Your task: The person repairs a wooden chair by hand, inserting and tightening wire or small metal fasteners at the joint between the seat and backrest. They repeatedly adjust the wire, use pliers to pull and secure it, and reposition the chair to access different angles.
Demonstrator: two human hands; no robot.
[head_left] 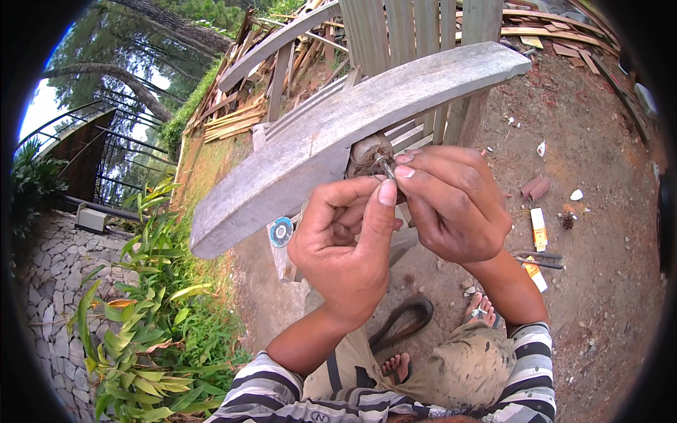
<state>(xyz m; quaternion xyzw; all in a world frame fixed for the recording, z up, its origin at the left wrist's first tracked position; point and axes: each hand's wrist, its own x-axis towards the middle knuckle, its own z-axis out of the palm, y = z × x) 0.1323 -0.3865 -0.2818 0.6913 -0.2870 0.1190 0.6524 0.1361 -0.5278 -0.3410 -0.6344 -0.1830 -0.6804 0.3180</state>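
Observation:
Just under the curved grey wooden armrest [282,162] of a slatted wooden chair [398,35], my left hand [342,250] and my right hand [455,201] meet with fingertips closed on a small, thin, shiny metal piece [383,166]; its exact shape is hard to make out. Right behind it is a rough brownish block or knob [368,149] against the armrest's underside, partly hidden by my fingers. A blue disc [281,232] lies on a pale board to the left of my left hand.
Scrap planks [233,120] are piled behind. Leafy plants [141,331] border a stone path [56,296] at left. On the dirt at right lie tongs or pliers [543,259], a yellow-white packet [539,227] and debris. A black looped object [402,317] is near my feet.

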